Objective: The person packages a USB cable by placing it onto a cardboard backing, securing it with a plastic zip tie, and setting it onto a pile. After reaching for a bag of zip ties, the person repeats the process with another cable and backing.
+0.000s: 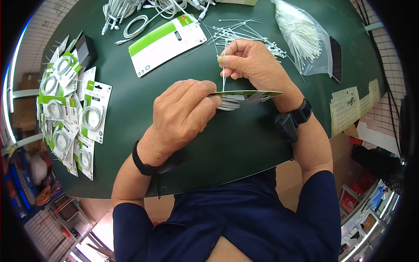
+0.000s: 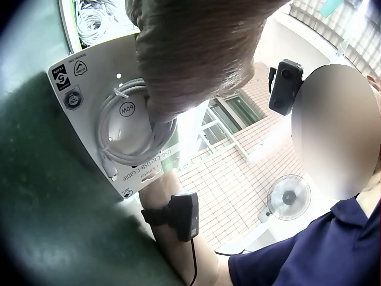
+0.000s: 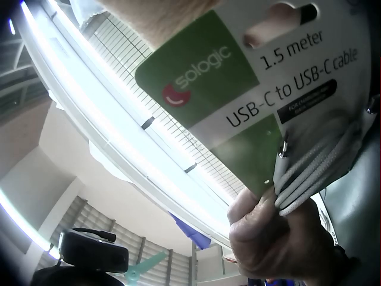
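Note:
My left hand (image 1: 183,111) grips one end of a cable card (image 1: 262,93), held nearly edge-on to the head view, with a coiled white cable (image 1: 229,103) on its near face. In the left wrist view the card (image 2: 77,113) shows its printed face and the coil (image 2: 107,134). My right hand (image 1: 253,63) pinches a thin white tie (image 1: 224,78) between thumb and forefinger, above the card's far side. The tie runs down to the card. In the right wrist view the card (image 3: 238,101) hangs close, with the left hand (image 3: 280,238) holding it beside the coil.
Finished-looking cable cards (image 1: 91,114) lie piled at the left by a black box (image 1: 86,50). A blank-faced card (image 1: 168,46), loose ties (image 1: 244,35) and cable bundles (image 1: 139,24) lie at the back. A bag of ties (image 1: 303,43) and a phone (image 1: 336,59) are at the right.

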Demonstrator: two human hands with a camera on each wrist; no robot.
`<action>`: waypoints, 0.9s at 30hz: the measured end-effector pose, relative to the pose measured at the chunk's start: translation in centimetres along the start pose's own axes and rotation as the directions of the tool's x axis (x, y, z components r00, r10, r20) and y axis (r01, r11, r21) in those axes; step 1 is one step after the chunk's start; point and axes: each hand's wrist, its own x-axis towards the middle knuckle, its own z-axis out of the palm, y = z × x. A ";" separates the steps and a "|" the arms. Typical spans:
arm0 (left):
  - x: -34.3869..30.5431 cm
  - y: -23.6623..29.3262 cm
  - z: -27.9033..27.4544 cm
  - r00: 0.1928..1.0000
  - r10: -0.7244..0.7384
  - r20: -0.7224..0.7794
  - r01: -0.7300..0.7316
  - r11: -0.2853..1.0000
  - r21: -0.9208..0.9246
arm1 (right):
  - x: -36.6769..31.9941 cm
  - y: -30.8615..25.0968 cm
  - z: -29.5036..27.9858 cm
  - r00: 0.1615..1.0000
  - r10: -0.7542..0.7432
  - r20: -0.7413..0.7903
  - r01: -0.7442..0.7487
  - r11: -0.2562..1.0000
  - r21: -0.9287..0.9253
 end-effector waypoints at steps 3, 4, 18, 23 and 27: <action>-0.1 -0.1 0.1 1.000 0.004 -0.004 -0.004 1.000 0.000 | 0.0 0.0 0.1 1.000 0.007 0.012 -0.007 1.000 0.011; -0.2 -0.1 0.2 1.000 0.006 -0.007 -0.006 1.000 0.000 | 0.0 0.0 0.1 1.000 0.013 0.021 -0.013 1.000 0.018; 0.5 0.2 -0.1 1.000 0.011 0.017 -0.011 0.999 0.040 | -0.5 -1.4 -0.4 0.930 -0.072 0.361 0.053 0.997 0.065; 0.9 0.1 0.0 0.998 0.055 0.027 -0.056 0.998 0.024 | -0.8 -2.0 -0.4 0.948 0.030 0.318 -0.065 0.993 0.102; 0.7 0.0 0.3 0.996 0.087 0.029 -0.087 0.996 0.008 | -0.7 -1.8 -0.6 0.926 -0.020 0.377 0.036 0.999 -0.034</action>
